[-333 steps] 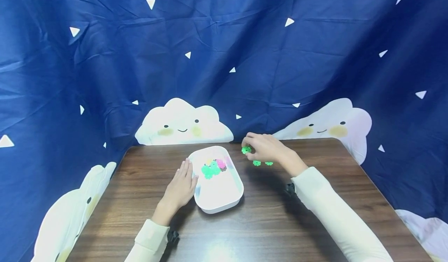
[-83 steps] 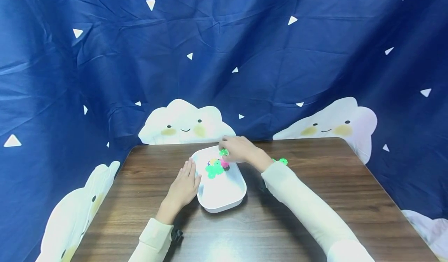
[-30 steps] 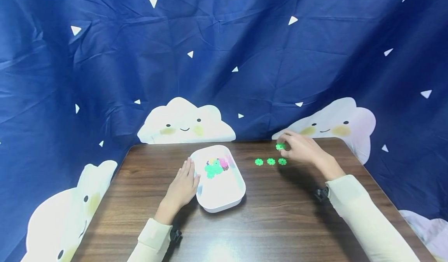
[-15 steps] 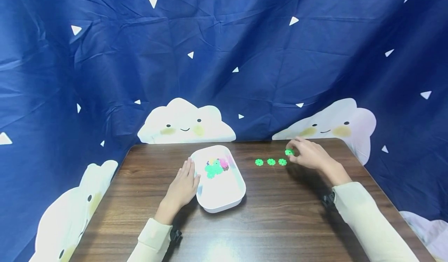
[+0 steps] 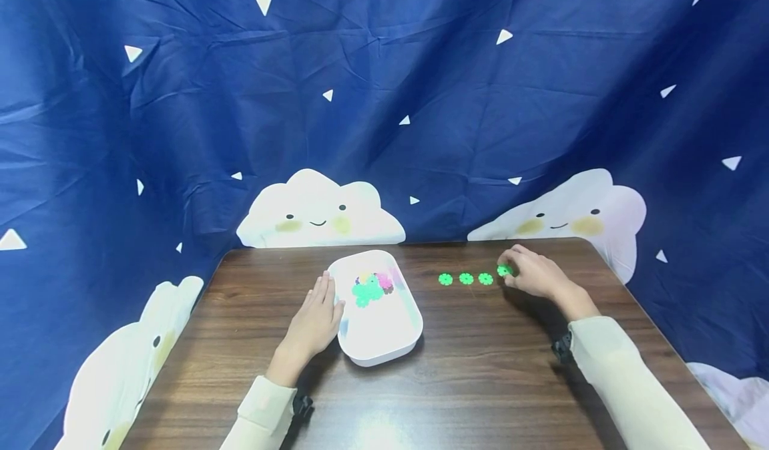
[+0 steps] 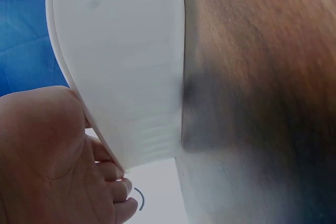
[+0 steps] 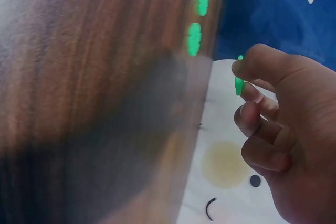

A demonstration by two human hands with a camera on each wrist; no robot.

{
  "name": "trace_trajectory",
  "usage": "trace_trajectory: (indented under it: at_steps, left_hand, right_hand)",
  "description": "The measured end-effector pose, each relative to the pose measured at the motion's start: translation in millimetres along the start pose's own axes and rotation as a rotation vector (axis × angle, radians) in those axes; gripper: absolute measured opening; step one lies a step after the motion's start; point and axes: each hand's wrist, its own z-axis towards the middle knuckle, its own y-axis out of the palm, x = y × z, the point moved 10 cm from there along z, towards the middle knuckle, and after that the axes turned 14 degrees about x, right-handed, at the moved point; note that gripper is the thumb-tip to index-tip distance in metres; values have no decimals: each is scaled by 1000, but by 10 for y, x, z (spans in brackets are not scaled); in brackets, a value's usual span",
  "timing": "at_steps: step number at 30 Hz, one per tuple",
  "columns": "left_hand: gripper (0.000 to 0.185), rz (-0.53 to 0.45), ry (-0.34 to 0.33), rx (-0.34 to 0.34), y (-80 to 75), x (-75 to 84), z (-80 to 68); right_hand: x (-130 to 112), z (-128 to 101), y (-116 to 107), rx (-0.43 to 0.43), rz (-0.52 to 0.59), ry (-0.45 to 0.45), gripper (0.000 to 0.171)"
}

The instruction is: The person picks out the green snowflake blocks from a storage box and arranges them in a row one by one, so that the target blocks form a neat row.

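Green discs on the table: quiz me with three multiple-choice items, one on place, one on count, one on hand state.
1. Where does the row of green discs lie?
A. inside the white tray
B. on the table, right of the white tray
C. under the left hand

2. How many discs lie flat in that row, apart from the held one?
A. one
B. three
C. six

3. What is the right hand doing?
A. pinching a green disc
B. lying flat
C. gripping the tray

Answers: 1 B, the row sits on wood right of the white tray. 2 B, three show. 3 A, the fingers pinch it.
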Motion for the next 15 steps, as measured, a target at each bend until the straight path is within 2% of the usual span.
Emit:
trace_trajectory:
  at_steps: [15]
  left_hand:
    - [65, 8, 7, 3, -17, -5, -16]
  right_hand:
    - [270, -69, 329, -70, 16, 84, 30]
